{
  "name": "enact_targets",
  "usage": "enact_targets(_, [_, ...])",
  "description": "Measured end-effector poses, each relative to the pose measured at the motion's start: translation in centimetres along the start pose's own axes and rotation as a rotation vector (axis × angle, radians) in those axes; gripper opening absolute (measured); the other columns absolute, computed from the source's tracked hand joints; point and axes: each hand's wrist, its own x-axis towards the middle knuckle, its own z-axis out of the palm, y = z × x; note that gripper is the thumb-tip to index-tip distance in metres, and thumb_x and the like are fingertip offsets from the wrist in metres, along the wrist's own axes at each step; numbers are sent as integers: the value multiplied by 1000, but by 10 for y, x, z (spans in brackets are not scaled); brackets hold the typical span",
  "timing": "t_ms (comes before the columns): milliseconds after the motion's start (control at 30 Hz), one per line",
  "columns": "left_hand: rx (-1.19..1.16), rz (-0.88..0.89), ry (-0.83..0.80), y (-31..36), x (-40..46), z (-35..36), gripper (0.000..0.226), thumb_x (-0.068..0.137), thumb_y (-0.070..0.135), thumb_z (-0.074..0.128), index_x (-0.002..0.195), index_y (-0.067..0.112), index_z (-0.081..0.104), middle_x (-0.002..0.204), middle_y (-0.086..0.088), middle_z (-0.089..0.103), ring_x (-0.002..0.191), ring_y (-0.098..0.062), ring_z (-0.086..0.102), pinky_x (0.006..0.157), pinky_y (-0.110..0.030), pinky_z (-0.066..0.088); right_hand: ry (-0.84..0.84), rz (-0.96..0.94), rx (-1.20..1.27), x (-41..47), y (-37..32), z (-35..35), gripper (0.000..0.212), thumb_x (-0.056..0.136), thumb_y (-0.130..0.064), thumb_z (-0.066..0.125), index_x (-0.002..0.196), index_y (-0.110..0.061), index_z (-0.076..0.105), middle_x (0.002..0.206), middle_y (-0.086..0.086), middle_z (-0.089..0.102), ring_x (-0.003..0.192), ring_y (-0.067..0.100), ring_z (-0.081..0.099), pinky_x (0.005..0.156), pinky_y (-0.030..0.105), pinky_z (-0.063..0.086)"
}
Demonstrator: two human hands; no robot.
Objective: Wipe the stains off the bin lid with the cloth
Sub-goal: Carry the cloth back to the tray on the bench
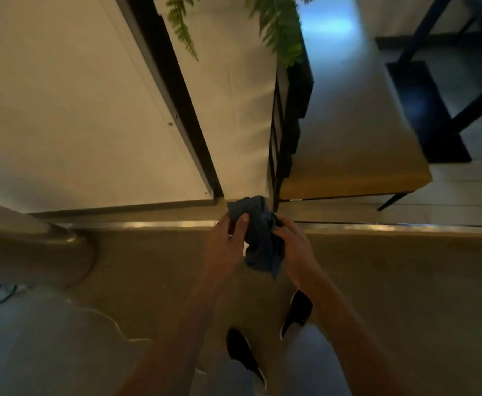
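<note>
Cloth is dark blue and all bunched up, held in the air between both hands out in front of the person, over the brown floor. Left hand has its grip clamped on the cloth's left side with the thumb pressed across the front, right hand has fingers curled into the right side. Below the cloth, two dark shoes stand on the floor. Past the cloth there's a metal floor strip, then pale wall panels, a yellow-cushioned bench to the right and fern leaves hanging further back. Can't make out the bin lid anywhere.
</note>
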Motion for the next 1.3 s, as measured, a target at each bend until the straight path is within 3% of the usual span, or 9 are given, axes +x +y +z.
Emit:
enact_targets(133, [83,183,55,47,-18,-9,23,102,37,50,113,21,62,93,10,65,86,-4,64,71,-13,49,-38,-164,-45,-43,-29,3,26,100,-8,46,116,-21,62,110,3,69,103,18,66,79,24,54])
enact_targets(233, [68,303,18,74,-31,-13,22,100,42,50,113,27,59,93,16,65,87,3,63,74,-16,51,-80,-295,-80,-72,-48,3,42,96,-20,60,136,-22,50,127,1,64,115,14,63,92,30,54])
enact_targets(333, [97,414,-51,92,-43,-12,24,101,45,49,114,27,59,92,8,67,83,-3,65,73,-28,55,-96,-363,-87,-97,-66,-3,54,90,-20,66,140,-20,45,129,4,62,116,18,63,89,30,55])
enact_targets(667, [-37,537,-235,119,-88,25,32,104,46,41,116,21,56,102,1,61,93,-15,62,80,-44,54,51,-430,-115,-145,-76,-63,24,94,-27,62,118,-24,63,112,5,71,110,24,66,91,39,53])
enact_targets(800, [-4,553,-255,121,-103,59,15,106,40,42,112,34,55,95,8,63,86,-8,63,73,-32,53,85,-474,-142,-169,-72,-90,20,95,-24,60,115,-25,62,107,1,71,103,16,68,83,29,56])
enact_targets(933, [56,563,-300,126,-119,100,12,104,38,44,104,49,48,91,12,62,81,-6,63,67,-21,50,213,-476,-182,-183,-60,-131,26,95,-24,63,116,-10,61,107,13,69,99,22,69,86,43,57])
enact_targets(1067, [105,598,-387,134,-129,155,6,102,44,45,101,50,46,91,10,60,82,-7,61,69,-22,49,326,-450,-107,-198,-53,-184,22,96,-15,59,116,-4,58,102,8,68,95,16,68,79,30,56])
enact_targets(1167, [132,610,-444,143,-135,197,4,102,45,43,101,47,46,88,12,60,77,-3,61,64,-17,47,398,-447,-110,-209,-52,-224,24,97,-17,59,117,-3,58,106,16,67,98,24,67,84,38,56])
enact_targets(1300, [129,648,-524,156,-142,255,4,104,44,43,102,42,46,85,18,56,74,-2,58,65,-14,44,468,-443,-47,-226,-52,-273,24,97,-17,58,118,-4,58,105,16,67,96,21,67,83,33,56])
